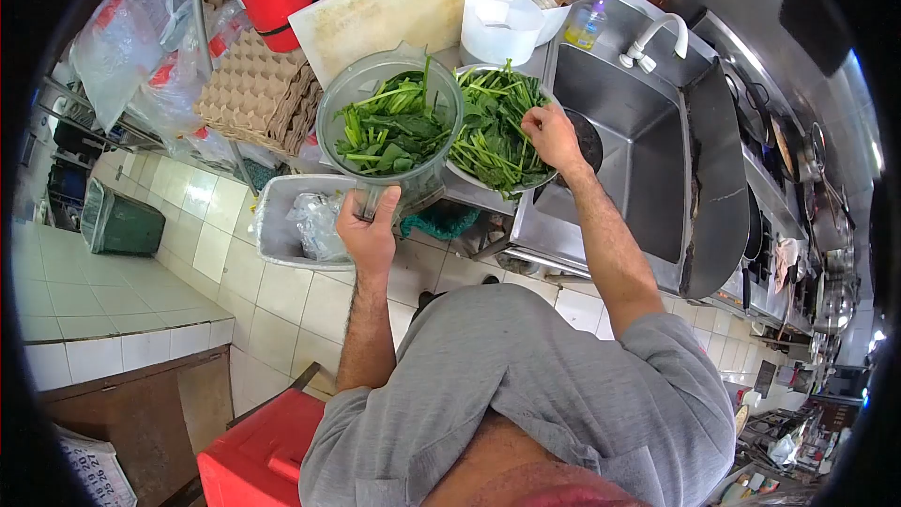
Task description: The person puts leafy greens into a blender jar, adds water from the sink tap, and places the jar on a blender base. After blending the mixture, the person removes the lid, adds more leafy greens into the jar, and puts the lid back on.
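My left hand point(373, 225) is wrapped round the handle of a clear plastic container point(330, 131). Cut leafy greens point(394, 127) lie inside it. Close against its right side is a round bowl point(469, 178), heaped with more greens point(497, 122) that have long stems. My right hand point(552, 136) is at the right edge of that heap, its fingers pinched together at the leaves. What sits between those fingertips is too small to make out.
A steel sink point(648, 178) with a white faucet point(657, 38) is on the right. Behind stand a cutting board point(385, 14), a white tub point(497, 33) and a spray bottle point(587, 23). Egg trays point(253, 89) and a grey bin point(277, 225) are left; a red stool point(263, 451) is below.
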Available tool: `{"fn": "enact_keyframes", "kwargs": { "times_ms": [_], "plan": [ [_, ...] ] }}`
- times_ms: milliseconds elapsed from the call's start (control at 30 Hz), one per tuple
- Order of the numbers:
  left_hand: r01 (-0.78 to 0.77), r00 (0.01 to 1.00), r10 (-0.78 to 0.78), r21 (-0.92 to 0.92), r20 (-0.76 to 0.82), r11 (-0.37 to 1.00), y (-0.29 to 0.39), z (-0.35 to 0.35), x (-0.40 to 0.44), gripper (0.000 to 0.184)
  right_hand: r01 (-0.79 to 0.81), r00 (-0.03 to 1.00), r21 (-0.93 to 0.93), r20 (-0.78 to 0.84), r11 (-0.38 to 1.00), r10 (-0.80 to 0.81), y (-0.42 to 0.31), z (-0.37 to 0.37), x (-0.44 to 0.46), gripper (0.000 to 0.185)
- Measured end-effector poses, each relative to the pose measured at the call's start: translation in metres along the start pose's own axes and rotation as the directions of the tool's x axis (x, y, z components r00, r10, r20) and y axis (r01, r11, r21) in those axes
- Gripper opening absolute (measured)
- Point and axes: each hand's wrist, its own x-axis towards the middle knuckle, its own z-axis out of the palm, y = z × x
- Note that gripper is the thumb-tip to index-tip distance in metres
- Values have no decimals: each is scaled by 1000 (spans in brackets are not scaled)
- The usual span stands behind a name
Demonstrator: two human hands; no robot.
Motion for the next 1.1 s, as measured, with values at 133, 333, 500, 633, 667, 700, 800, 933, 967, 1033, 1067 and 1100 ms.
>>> {"fn": "enact_keyframes", "kwargs": {
  "times_ms": [133,333,500,633,667,700,800,933,967,1033,1067,1100],
  "plan": [
    [-16,1000,16,23,-7,1000,-2,-1,0,21,-15,1000,74,-19,997,17,2,-7,-2,13],
    [-14,1000,14,19,-6,1000,-5,-4,0,22,-325,943,794,232,514,238,-20,-43,-10,8],
    [-2,1000,3,7,-15,1000,-2,-2,2,24,-326,944,911,296,254,149,-37,-54,-26,11],
    [-4,1000,4,59,-6,998,-3,-5,3,24,-432,902,902,432,-3,-30,-50,-46,-43,13],
    [-16,1000,16,93,-3,996,-3,-6,3,23,-460,887,887,458,-39,-56,-53,-42,-48,14],
    [-10,1000,11,95,-7,995,-2,-6,3,23,-489,872,869,483,-76,-82,-55,-37,-52,15],
    [-64,998,65,73,-9,995,0,-2,2,23,-526,847,846,511,-90,-149,-65,-24,-66,21],
    [-64,998,65,44,-7,997,0,-3,2,21,-642,754,765,642,54,-141,-81,1,-89,25],
    [-41,999,41,45,2,998,0,-3,2,21,-650,739,743,667,161,-97,-80,17,-97,25],
    [-48,999,48,44,7,998,2,-2,2,21,-392,794,710,582,586,-175,-83,47,-111,27],
    [-53,999,53,47,7,997,3,-3,2,21,-391,798,711,578,585,-169,-87,60,-119,27],
    [-55,998,55,44,14,997,2,-3,1,21,-252,818,665,534,703,-211,-96,68,-126,33]
  ]
}}
